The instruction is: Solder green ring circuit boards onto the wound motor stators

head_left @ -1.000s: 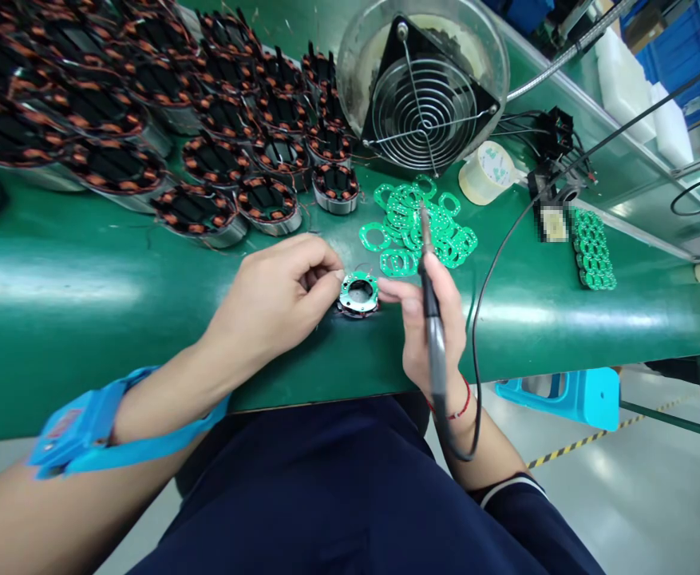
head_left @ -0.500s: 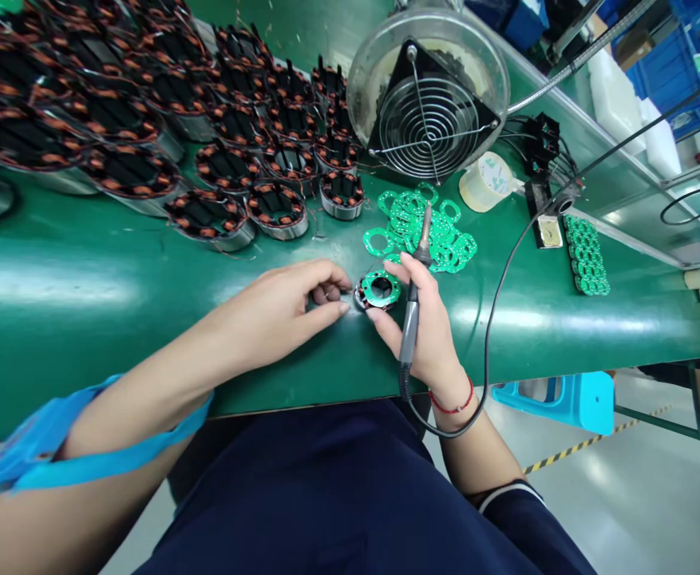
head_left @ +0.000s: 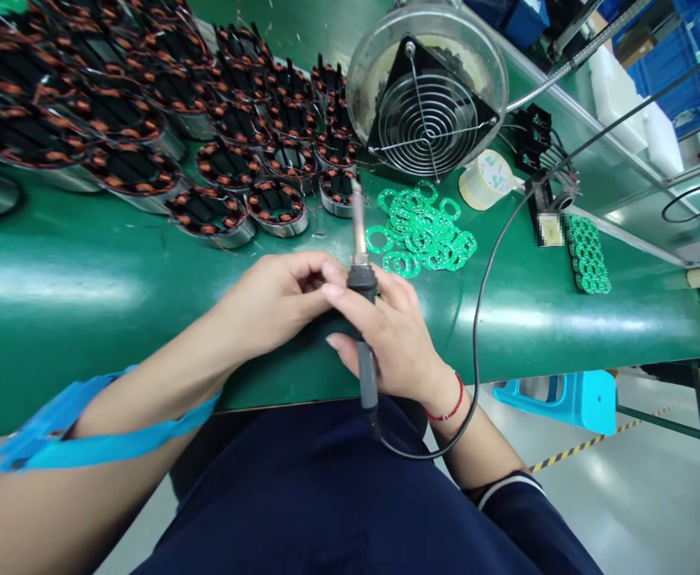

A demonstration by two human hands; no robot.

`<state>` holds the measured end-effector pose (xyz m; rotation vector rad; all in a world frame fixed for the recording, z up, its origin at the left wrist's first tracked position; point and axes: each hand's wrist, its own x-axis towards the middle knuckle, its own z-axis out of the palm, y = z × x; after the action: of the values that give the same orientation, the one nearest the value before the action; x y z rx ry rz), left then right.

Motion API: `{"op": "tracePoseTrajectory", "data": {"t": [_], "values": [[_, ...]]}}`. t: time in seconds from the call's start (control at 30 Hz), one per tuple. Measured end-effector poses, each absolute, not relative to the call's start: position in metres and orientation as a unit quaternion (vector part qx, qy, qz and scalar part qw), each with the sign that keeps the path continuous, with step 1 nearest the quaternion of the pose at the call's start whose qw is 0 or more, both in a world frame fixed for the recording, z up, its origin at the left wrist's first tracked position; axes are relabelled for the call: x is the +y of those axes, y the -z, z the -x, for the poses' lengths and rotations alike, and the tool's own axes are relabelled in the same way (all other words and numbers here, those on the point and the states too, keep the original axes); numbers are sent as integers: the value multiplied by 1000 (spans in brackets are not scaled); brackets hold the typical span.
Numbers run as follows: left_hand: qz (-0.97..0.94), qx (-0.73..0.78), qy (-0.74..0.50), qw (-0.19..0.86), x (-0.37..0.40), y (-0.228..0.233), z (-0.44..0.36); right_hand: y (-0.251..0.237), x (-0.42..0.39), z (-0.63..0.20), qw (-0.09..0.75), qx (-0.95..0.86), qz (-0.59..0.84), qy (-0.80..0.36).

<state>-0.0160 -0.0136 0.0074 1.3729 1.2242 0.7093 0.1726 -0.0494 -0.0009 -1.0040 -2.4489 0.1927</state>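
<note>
The right hand (head_left: 394, 339) is gripping the soldering iron (head_left: 358, 263), its long axis pointing to 12 o'clock. The left hand (head_left: 278, 299), fingers curled shut on something hidden, is touching it at 9 o'clock.

A glossy, smooth green surface is shown on the workbench (head_left: 56, 279). The soldering iron (head_left: 358, 263) is made with a bare metal shaft and a matt grey plastic grip. Copper wire windings are seen on the metal stators (head_left: 211, 214). The tape roll (head_left: 486, 180) appears translucent and shiny.
</note>
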Motion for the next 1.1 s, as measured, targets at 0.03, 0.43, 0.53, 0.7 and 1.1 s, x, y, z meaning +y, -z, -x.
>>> {"op": "tracePoseTrajectory", "data": {"t": [0.03,0.43,0.53,0.7,1.1], "values": [[-587,516,-300,547,-14,-8,16,-2,-49,-172,220,-904,362,-64],[-564,552,-326,520,-15,-6,12,0,-53,-184,270,-856,431,-89],[-557,562,-317,523,-15,-7,12,0,-54,-184,307,-843,430,-101],[-598,585,-301,457,-14,-8,15,1,-59,-190,423,-778,453,-103],[-682,564,-176,432,17,-20,24,7,-77,-191,526,-690,466,-173]]}}
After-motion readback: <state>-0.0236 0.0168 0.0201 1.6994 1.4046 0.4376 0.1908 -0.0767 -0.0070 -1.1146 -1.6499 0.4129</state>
